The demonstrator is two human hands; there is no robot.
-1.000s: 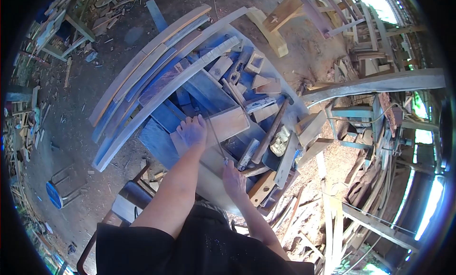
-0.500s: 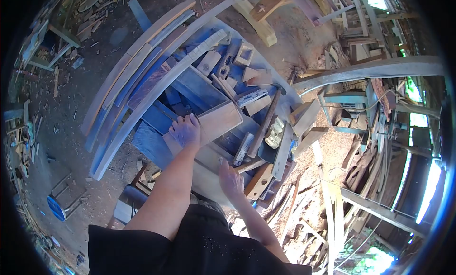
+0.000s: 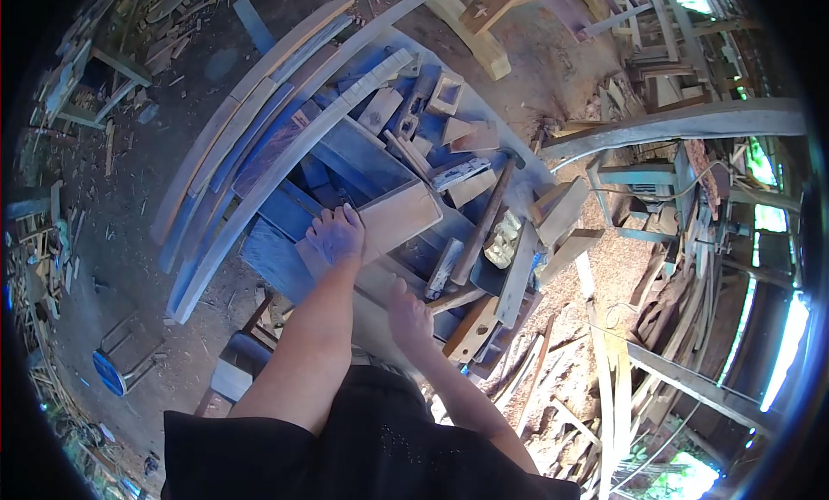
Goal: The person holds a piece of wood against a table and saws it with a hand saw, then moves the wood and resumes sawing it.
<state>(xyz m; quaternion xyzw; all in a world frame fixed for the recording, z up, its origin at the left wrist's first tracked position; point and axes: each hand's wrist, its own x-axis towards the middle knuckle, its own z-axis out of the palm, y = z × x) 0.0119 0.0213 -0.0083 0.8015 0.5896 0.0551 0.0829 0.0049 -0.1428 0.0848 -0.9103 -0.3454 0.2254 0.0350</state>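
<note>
My left hand (image 3: 337,234) is closed over the near-left part of a flat, light wooden board (image 3: 401,219), fingers wrapped over its edge. This board lies at a slant on the workbench. To its right and nearer my body, my right hand (image 3: 409,314) is held above the bench with fingers curled; anything in them is too small or hidden to make out. Just beyond it lie a hammer (image 3: 485,228) with a long wooden handle, a narrow whitish block (image 3: 444,268) and a wooden hand plane body (image 3: 472,329).
Long curved timber pieces (image 3: 259,146) line the bench's left side. Wood offcuts and a hollow square block (image 3: 446,94) crowd its far end. A blue-topped stool (image 3: 109,373) stands at lower left. Stacked lumber (image 3: 682,319) and shavings (image 3: 617,250) lie to the right.
My right hand has shifted slightly left and up toward the board, its fingers more curled. My left hand stays on the board, which has hardly moved.
</note>
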